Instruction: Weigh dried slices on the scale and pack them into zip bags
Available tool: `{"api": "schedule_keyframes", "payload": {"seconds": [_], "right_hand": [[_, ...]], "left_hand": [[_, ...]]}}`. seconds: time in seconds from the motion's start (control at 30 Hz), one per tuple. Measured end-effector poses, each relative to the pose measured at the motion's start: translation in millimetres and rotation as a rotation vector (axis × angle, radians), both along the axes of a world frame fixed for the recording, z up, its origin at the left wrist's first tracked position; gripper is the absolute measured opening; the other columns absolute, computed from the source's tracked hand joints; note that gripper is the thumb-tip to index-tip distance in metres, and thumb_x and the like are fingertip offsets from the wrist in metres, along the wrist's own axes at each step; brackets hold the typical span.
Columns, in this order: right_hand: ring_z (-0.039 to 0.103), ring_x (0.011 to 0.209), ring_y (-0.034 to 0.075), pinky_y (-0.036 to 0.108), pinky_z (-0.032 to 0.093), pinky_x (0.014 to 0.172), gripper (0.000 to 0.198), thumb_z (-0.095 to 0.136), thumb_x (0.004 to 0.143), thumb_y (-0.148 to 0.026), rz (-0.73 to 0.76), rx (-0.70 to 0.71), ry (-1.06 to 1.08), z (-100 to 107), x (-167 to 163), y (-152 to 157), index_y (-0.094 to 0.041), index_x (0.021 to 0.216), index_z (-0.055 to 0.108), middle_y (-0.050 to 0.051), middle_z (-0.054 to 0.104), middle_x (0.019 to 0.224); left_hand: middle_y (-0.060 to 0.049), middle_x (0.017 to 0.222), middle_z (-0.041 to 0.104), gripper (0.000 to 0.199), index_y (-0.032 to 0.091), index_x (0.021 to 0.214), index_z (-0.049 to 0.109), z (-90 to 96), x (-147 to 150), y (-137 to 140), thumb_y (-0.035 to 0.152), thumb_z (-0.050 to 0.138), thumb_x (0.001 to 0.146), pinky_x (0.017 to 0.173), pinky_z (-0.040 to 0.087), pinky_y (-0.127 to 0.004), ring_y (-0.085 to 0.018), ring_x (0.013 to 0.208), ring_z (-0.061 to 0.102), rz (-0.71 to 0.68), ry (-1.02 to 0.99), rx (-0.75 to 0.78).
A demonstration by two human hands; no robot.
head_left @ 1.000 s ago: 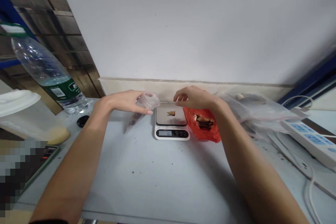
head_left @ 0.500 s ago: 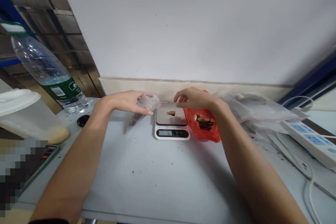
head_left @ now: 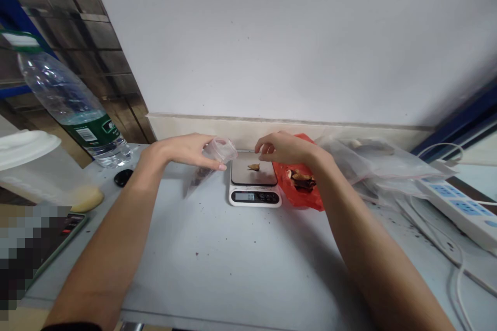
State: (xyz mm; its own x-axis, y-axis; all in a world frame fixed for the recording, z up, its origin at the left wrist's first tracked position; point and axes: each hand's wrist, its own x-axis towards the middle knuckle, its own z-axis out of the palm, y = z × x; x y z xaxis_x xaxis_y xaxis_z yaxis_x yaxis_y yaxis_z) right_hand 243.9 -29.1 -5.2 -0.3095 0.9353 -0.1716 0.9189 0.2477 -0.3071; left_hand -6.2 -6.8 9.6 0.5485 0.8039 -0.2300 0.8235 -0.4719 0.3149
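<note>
My left hand [head_left: 190, 151] grips a clear zip bag [head_left: 207, 165], pinched between thumb and fingers. Its mouth gapes toward the scale and dark bits lie in its lower part. A small white digital scale [head_left: 254, 201] stands just right of the bag, its display reading about 0.0. One dried brown piece [head_left: 253, 167] rests on its metal plate. Above the plate's right edge hovers my right hand [head_left: 281, 147], fingers loosely curled and apart from the thumb, with nothing visible in them. Under the right wrist an open red plastic bag [head_left: 295, 194] contains more dried brown pieces [head_left: 301, 179].
A large water bottle [head_left: 93, 124], a white-lidded tub [head_left: 27, 150], a black round object [head_left: 123, 178] and a phone [head_left: 58, 248] are at left. Clear bags [head_left: 376, 160], a power strip [head_left: 462, 207] and cables [head_left: 438, 238] lie at right. The wall [head_left: 272, 51] rises behind.
My right hand has shifted slightly left over the scale plate, its fingers a little more curled. My left hand and the zip bag stay almost still.
</note>
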Motion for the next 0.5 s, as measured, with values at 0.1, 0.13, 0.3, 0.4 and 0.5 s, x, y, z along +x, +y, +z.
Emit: {"api": "schedule_keyframes", "payload": {"seconds": [0.1,0.13,0.3,0.4,0.5], "right_hand": [[0.068,0.093,0.018,0.023,0.049,0.072,0.028,0.061,0.089,-0.014,0.043,0.007,-0.026,-3,-5,1,-0.023,0.113,0.072,0.006,0.075,0.109],[0.068,0.092,0.018,0.023,0.049,0.070,0.029,0.062,0.088,-0.014,0.051,0.003,-0.039,-3,-7,1,-0.023,0.113,0.072,0.006,0.075,0.107],[0.066,0.083,0.017,0.024,0.047,0.062,0.029,0.065,0.087,-0.016,0.017,-0.030,-0.087,1,-12,-5,-0.023,0.114,0.072,0.006,0.074,0.105],[0.065,0.079,0.016,0.024,0.047,0.062,0.027,0.066,0.085,-0.015,0.011,-0.027,-0.091,2,-12,-7,-0.022,0.110,0.073,0.006,0.073,0.104],[0.065,0.079,0.016,0.023,0.047,0.061,0.028,0.066,0.083,-0.013,0.005,-0.047,-0.095,3,-12,-7,-0.022,0.109,0.073,0.005,0.073,0.102]], "left_hand": [[-0.011,0.141,0.063,0.096,0.027,0.150,0.047,0.3,1,0,0.075,0.063,0.069,0.095,0.048,-0.037,-0.035,0.122,0.060,0.014,0.004,-0.011],[-0.010,0.140,0.064,0.096,0.027,0.150,0.047,0.3,1,0,0.075,0.063,0.069,0.095,0.048,-0.037,-0.035,0.122,0.060,0.010,0.004,-0.014],[-0.010,0.142,0.062,0.095,0.026,0.151,0.045,-1.5,0,1,0.074,0.062,0.070,0.096,0.047,-0.037,-0.034,0.124,0.059,0.004,0.019,-0.017],[-0.009,0.144,0.062,0.095,0.029,0.151,0.046,-3.1,-1,3,0.076,0.062,0.070,0.096,0.047,-0.036,-0.034,0.124,0.059,-0.011,0.022,-0.001],[-0.008,0.144,0.062,0.094,0.030,0.151,0.045,-4.0,-2,4,0.077,0.061,0.071,0.096,0.046,-0.037,-0.033,0.123,0.060,-0.018,0.031,-0.002]]}}
